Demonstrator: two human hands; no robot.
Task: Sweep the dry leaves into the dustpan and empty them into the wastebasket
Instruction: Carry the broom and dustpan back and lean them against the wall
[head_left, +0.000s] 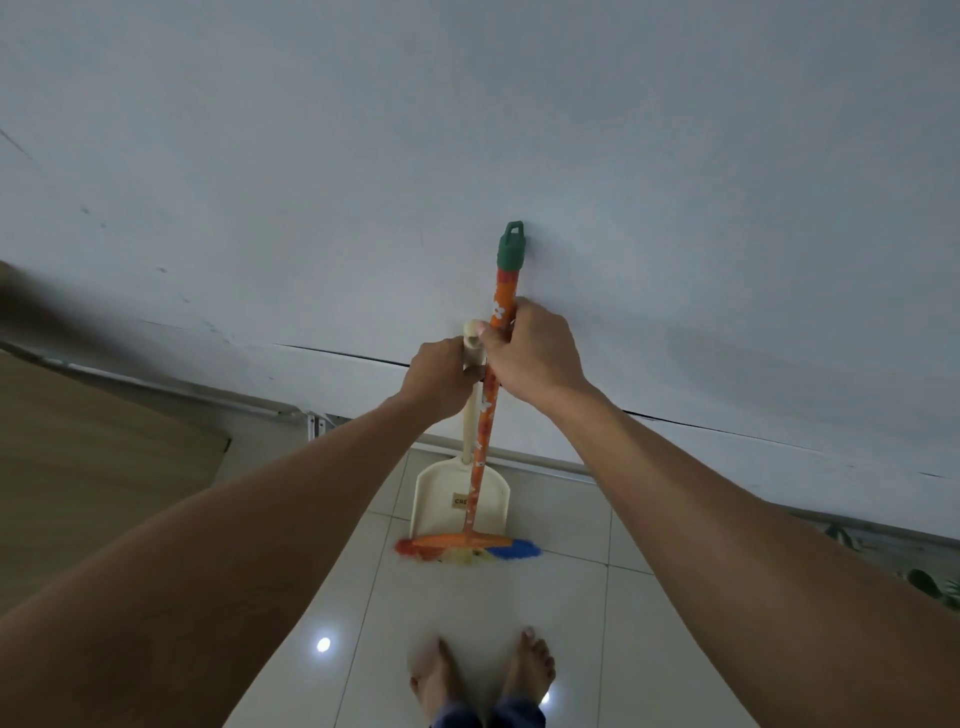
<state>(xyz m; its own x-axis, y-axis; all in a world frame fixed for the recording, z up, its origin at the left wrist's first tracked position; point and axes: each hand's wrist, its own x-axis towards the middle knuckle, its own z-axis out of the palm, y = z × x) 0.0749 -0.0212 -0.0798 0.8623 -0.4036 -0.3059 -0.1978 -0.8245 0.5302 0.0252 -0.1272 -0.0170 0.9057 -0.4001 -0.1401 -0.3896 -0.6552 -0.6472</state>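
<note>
A cream long-handled dustpan stands upright against the white wall, pan on the tiled floor. In front of it stands a broom with an orange flowered handle, a green cap and rainbow bristles on the floor. My left hand is closed around the top of the dustpan's handle. My right hand grips the broom handle below the green cap. Both hands touch side by side. No leaves or wastebasket are in view.
A white wall fills the upper view, with a thin cable running across it. A brown wooden board lies at the left. Green plant leaves show at the right edge. My bare feet stand on glossy white tiles.
</note>
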